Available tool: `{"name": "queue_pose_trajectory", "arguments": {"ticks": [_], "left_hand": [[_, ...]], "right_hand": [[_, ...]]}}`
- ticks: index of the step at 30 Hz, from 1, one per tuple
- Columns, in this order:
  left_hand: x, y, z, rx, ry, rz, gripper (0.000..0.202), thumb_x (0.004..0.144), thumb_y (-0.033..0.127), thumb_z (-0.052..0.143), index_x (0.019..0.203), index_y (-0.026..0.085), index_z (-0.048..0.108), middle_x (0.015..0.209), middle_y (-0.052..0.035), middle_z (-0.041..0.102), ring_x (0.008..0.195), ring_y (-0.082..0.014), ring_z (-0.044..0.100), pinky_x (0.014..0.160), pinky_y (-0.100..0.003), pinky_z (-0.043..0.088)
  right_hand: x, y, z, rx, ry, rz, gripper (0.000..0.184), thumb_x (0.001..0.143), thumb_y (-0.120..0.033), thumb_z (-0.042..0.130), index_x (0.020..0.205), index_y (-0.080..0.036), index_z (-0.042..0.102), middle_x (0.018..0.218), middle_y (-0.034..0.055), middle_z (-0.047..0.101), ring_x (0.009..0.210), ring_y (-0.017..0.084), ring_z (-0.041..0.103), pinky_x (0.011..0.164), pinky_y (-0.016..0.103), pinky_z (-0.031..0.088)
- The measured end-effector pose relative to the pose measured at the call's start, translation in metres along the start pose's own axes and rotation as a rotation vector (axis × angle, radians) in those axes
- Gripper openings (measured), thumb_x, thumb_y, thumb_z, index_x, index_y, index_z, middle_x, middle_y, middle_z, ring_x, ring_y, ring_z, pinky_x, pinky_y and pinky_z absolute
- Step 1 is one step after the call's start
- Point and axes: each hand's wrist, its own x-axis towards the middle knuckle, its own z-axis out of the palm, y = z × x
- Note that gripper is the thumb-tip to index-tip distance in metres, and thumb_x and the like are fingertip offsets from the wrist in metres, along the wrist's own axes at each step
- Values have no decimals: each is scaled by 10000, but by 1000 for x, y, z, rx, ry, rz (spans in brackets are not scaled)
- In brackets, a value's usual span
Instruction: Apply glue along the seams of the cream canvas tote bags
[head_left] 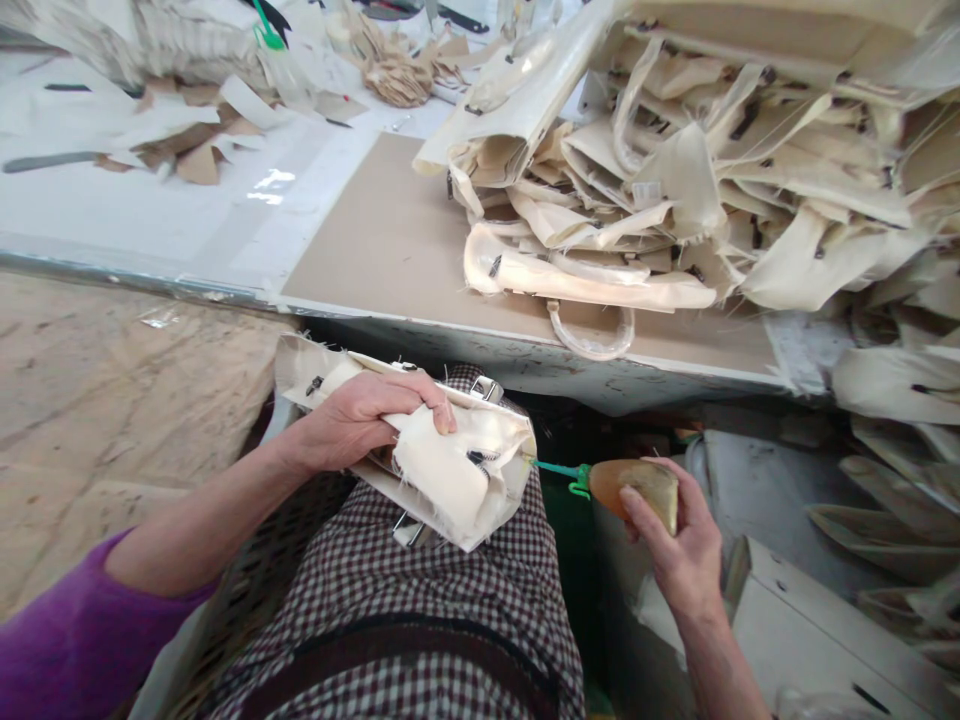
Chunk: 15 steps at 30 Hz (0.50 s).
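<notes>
My left hand (375, 415) grips an unfinished cream bag (442, 470) resting on my lap. Its fingers press a folded flap, and frayed edges, a zipper and metal buckles show on it. In my right hand (686, 540) is a squeeze glue bottle (634, 490), amber and smeared, held on its side. Its thin green nozzle points left, with the tip at or very near the bag's right edge; whether it touches I cannot tell. A checked apron (420, 610) covers my lap beneath the bag.
A table (360, 240) with a brown board runs in front of me. Many cream bag pieces (660, 190) are heaped on its right side, one handle loop hanging over the edge. Paper scraps (199, 140) and a blade lie at left. More cream bags (840, 620) stand low at right.
</notes>
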Motion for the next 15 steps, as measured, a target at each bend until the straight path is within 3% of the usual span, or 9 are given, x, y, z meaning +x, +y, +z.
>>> {"name": "queue_pose_trajectory", "arguments": {"ticks": [4,9,15], "left_hand": [[0,2,1,21,0,-7,364,1011,384,541,814,128,706,892,-118,720,872,-180,702,829,-233,548],[-3,3,4,-10,-3,-2,373,1005,394,547,795,125,697,892,-124,716,864,-180,699,814,-226,551],[-21,8,13,-77,-2,-12,359,1006,384,532,829,105,672,902,-133,693,878,-190,692,833,-263,561]], "right_hand": [[-4,5,-5,-65,-22,-56,633,721,-565,805,1206,-213,600,1065,88,656,715,199,611,509,274,520],[-11,-1,-9,-85,-163,12,583,744,-585,784,1173,-226,618,971,48,660,653,176,584,467,255,508],[-12,-4,-3,59,-76,141,632,737,-584,796,1195,-211,573,791,-7,631,463,130,523,428,264,495]]}}
